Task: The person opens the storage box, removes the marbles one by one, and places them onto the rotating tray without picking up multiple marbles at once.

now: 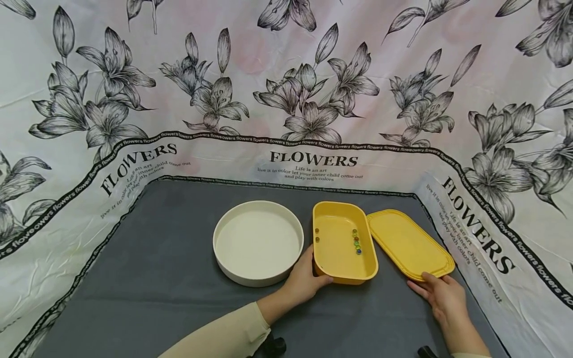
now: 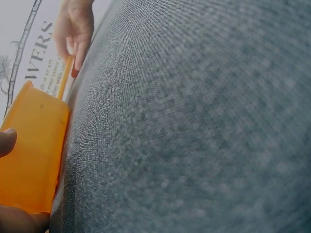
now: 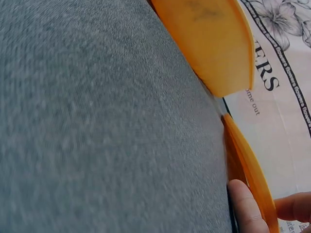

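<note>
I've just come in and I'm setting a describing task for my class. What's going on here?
A person is handling a yellow box and a flat yellow lid on a grey cloth. Their left hand holds the box by its near left corner, and their right hand pinches the near end of the lid. The lid is off, to the right of the box. Several small beads lie inside the box, and a round white dish stands to its left.
</note>
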Available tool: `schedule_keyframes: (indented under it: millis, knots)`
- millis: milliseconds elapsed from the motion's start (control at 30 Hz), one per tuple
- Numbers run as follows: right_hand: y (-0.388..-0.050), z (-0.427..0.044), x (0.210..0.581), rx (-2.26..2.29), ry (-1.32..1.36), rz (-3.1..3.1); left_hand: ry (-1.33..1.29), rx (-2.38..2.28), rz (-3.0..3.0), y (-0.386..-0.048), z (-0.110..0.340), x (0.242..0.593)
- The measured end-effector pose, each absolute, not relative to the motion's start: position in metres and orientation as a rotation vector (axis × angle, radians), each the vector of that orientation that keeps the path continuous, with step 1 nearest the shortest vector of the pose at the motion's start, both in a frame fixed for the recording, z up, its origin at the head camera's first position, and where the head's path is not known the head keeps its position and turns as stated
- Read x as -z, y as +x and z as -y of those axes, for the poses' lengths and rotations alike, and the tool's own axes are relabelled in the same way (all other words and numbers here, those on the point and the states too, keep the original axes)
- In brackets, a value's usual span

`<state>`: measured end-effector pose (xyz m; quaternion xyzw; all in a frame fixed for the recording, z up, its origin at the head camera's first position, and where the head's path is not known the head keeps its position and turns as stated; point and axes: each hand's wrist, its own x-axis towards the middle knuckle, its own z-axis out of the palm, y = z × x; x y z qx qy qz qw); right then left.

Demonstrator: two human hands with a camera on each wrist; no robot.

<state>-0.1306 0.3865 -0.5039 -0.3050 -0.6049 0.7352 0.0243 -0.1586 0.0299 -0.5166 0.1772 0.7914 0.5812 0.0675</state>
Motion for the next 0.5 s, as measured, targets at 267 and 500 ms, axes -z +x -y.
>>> schedule_keyframes:
  millis: [267,500]
  knots:
    - [-0.117,-0.403,0.498,-2.282,-0.861,2.127,0.543,-1.74,-2.387,-0.156,-0.029,0.518]
    - [-0.111,-0.414,0.489,-2.29,-0.822,2.287,0.558,-1.738,-2.404,-0.157,-0.029,0.516]
